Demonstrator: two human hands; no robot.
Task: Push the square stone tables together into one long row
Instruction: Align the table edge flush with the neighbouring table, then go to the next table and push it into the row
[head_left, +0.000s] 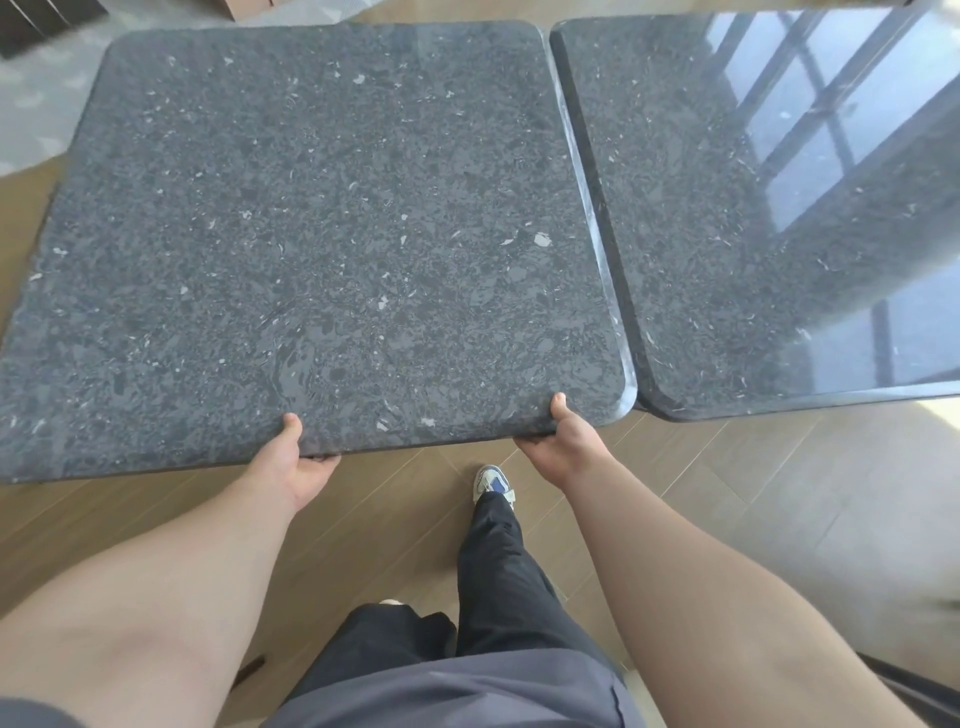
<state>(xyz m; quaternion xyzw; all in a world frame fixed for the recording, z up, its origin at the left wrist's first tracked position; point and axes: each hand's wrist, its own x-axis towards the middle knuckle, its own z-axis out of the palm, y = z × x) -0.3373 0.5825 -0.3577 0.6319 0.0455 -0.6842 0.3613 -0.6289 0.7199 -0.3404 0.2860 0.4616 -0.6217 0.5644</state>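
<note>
At the near edge, left: your left hand (291, 462) grips the left table (311, 234), thumb on top, fingers curled under the rim.
Left table: a square dark speckled slab filling the middle and left of view; its sides run away from you, tilted slightly so the gap at its right widens toward you.
Near edge, right: your right hand (558, 441) grips the same rim by the near right corner, thumb on top.
Right table (727, 234): just beside, glossy, mirroring a window.
Writing: none readable.
Below: wood floor (727, 493), your shoe (491, 480).
</note>
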